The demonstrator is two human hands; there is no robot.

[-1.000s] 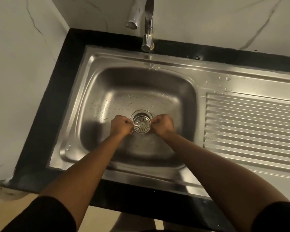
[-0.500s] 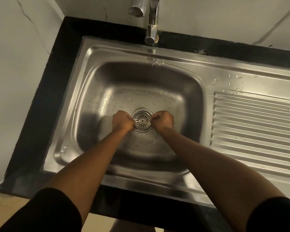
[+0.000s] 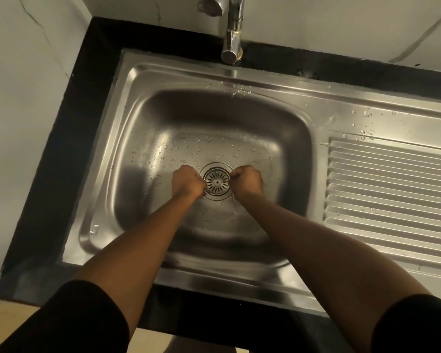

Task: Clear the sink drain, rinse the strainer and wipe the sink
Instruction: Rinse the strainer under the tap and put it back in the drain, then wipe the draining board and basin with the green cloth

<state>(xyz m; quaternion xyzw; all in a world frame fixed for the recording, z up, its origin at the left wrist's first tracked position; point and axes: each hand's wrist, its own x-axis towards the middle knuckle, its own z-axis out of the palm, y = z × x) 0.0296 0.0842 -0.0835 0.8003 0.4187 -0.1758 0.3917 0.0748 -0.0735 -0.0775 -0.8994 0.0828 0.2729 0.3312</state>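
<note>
Strainer (image 3: 216, 182) is sitting in the drain at the bottom of the sink (image 3: 239, 110), with left hand (image 3: 187, 182) and right hand (image 3: 247, 180) curling closed, each grip pinching at its rim. Clearing is only beginning, by my judgement; rinsing and wiping are waiting, and droplets are dotting the basin

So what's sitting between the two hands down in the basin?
Head view: the round slotted steel strainer in the drain, between the left hand and right hand.
</note>
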